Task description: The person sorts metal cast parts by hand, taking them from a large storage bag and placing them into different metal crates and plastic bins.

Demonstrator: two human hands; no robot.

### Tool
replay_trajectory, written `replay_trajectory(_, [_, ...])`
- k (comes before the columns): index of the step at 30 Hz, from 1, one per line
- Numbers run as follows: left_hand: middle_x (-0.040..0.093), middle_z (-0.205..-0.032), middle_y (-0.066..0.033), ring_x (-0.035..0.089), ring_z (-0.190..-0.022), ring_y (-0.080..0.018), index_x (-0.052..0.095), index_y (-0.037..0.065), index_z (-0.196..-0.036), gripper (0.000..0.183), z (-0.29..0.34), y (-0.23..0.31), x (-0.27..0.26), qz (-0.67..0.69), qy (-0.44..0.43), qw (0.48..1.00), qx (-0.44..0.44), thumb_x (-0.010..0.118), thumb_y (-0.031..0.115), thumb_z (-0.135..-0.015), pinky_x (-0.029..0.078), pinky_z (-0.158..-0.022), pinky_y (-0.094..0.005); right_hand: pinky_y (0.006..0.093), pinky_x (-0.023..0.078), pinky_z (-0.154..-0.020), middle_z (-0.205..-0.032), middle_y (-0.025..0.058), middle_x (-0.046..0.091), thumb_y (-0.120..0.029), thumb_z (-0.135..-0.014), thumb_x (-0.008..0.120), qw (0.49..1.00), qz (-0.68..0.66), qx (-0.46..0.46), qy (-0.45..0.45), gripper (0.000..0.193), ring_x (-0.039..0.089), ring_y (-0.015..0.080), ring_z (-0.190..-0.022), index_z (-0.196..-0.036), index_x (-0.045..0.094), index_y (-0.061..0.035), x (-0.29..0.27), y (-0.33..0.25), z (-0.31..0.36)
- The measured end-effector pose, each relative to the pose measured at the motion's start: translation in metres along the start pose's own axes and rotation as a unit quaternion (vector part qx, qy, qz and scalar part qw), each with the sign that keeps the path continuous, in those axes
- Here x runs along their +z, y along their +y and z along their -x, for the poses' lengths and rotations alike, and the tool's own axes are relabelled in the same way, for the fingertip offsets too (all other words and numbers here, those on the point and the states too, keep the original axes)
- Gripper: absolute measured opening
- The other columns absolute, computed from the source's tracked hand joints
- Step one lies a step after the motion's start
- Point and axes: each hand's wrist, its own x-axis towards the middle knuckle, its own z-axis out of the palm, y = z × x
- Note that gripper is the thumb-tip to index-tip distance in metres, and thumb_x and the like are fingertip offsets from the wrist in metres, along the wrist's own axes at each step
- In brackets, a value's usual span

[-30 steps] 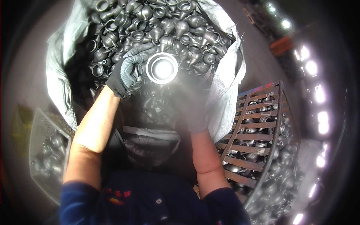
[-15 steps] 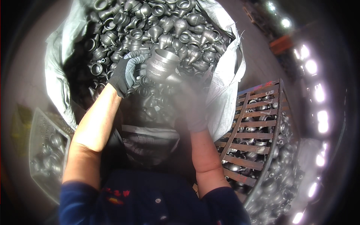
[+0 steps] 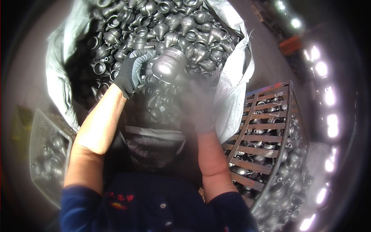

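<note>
Fitting: left hand curled on its nine-o'clock side, apparently steadying. Right hand, five o'clock: blurred, grip unclear.

a factory or metalworking shop is indicated by grey metal parts heaped in bulk within a large white sack. further parts are held in a slatted crate and a translucent bin.

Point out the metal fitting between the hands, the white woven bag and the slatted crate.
Metal fitting (image 3: 169,67): head view, on its rounded grey body.
White woven bag (image 3: 233,89): head view, on its right side.
Slatted crate (image 3: 257,150): head view, on a brown slat.
</note>
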Motion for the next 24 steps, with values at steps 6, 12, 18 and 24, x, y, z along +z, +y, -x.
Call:
replay_trajectory(6, [0.058, -0.076, -0.0032, 0.057, -0.058, -0.0086, 0.056, 0.007, -0.096, 0.016, 0.001, -0.002, 0.005, -0.027, 0.014, 0.996, 0.079, 0.058, 0.019, -0.086, 0.049, -0.040, -0.0207, 0.0166, 0.022, -0.035, -0.067, -0.0045, 0.053, -0.018, -0.088, 0.054, 0.891, -0.389, 0.232, 0.023, 0.026, 0.032, 0.0012, -0.042, -0.112, 0.057, -0.0075, -0.005, 0.012, -0.004])
replay_trajectory(12, [0.055, -0.069, -0.0002, 0.052, -0.051, -0.0072, 0.056, 0.010, -0.103, 0.018, 0.005, 0.003, 0.011, 0.036, -0.001, 0.998, 0.044, 0.050, 0.022, -0.091, 0.049, -0.044, -0.0205, 0.0190, 0.018, -0.036, -0.064, -0.0041, 0.044, -0.020, -0.091, 0.050, 0.876, -0.418, 0.239, 0.018, 0.015, 0.028, 0.0031, -0.041, -0.096, 0.056, -0.0075, -0.013, 0.023, -0.006])
replay_trajectory(18, [0.056, -0.069, -0.0005, 0.054, -0.053, -0.0076, 0.057, 0.008, -0.103, 0.019, 0.013, 0.007, 0.005, 0.054, -0.009, 0.998, 0.027, 0.052, 0.022, -0.090, 0.048, -0.045, -0.0201, 0.0176, 0.019, -0.036, -0.061, -0.0024, 0.043, -0.026, -0.094, 0.043, 0.995, 0.102, -0.014, -0.015, 0.022, 0.030, 0.0027, -0.040, -0.091, 0.052, -0.0073, -0.003, 0.012, 0.001])
replay_trajectory(24, [0.058, -0.071, 0.0001, 0.053, -0.054, -0.0058, 0.060, 0.006, -0.096, 0.013, 0.008, 0.006, 0.012, 0.045, -0.066, 0.996, 0.035, 0.057, 0.015, -0.087, 0.046, -0.045, -0.0189, 0.0167, 0.021, -0.036, -0.068, 0.0031, 0.055, -0.032, -0.094, 0.041, 0.938, 0.293, -0.163, -0.083, 0.027, 0.036, 0.0025, -0.042, -0.094, 0.052, -0.0072, -0.021, 0.048, -0.001])
